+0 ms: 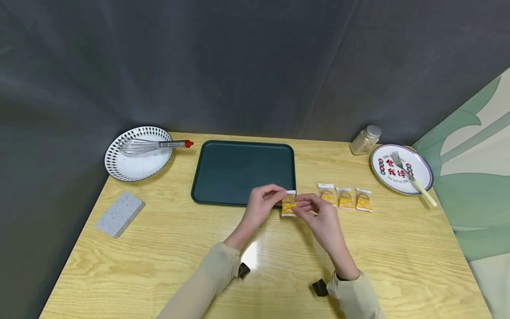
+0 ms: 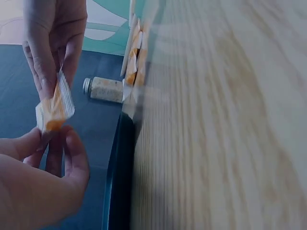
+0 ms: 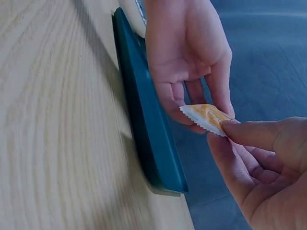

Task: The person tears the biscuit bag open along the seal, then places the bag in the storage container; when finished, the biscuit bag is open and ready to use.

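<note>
A small yellow-and-white wrapped snack packet point(image 1: 288, 205) is held up between both hands, above the near right corner of the dark green tray point(image 1: 243, 173). My left hand point(image 1: 260, 204) pinches its left side between thumb and fingers. From the right, my right hand point(image 1: 320, 217) pinches the other side. In the right wrist view the packet point(image 3: 208, 117) shows a serrated white edge, and both thumbs are on it. Three similar packets point(image 1: 345, 199) lie in a row on the table to the right, the leftmost partly hidden by the right hand.
Back left, a patterned plate point(image 1: 139, 168) bears a whisk point(image 1: 169, 144). A grey speckled block point(image 1: 120, 215) lies in front of it. Back right are a jar with a grey lid point(image 1: 364, 140) and a plate point(image 1: 384, 177) with a fork point(image 1: 414, 182) across it.
</note>
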`<state>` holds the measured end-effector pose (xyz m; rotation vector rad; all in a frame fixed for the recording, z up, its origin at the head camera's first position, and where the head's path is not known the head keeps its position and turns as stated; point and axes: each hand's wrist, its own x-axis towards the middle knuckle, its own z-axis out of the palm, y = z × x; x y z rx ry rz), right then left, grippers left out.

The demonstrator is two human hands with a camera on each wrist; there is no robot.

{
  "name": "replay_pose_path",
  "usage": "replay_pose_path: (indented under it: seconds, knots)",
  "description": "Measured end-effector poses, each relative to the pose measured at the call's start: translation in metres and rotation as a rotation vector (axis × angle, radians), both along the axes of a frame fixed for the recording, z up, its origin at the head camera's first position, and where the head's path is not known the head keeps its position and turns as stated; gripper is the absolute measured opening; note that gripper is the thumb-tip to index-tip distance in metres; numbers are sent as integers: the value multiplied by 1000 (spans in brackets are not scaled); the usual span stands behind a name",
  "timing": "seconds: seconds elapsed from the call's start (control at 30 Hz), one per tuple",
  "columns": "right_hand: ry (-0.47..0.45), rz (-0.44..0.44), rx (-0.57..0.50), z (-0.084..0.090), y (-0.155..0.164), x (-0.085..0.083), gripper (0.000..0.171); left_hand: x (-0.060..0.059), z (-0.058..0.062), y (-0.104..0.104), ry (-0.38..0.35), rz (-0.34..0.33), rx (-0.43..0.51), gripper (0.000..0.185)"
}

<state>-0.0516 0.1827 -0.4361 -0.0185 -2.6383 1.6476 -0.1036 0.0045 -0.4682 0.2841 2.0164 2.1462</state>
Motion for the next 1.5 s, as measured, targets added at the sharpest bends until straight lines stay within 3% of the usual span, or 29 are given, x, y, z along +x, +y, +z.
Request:
replay_pose_path:
  seconds: [0.2, 0.43, 0.63, 0.87, 1.0, 1.2, 1.5]
  knots:
    - [2, 10, 8, -6, -7, 1, 23, 0, 0, 1, -41, 59, 63, 14]
    - [31, 27, 15, 0, -9, -6, 17, 0, -2, -3, 38, 68, 44, 12]
    - [53, 26, 17, 3, -13, -20, 17, 0, -3, -7, 36, 29, 51, 13]
    - [54, 45, -8, 1, -12, -23, 7, 0, -8, -12, 20, -12, 40, 15]
    - [55, 47, 16, -1, -13, -23, 6, -1, -7, -16, 32, -53, -25, 16]
    - [46, 56, 8, -4, -13, -23, 7, -5, -4, -19, 110, -93, -130, 14]
    - [28, 81, -19, -3, -13, -28, 7, -8, -8, -15, 62, -110, -51, 15]
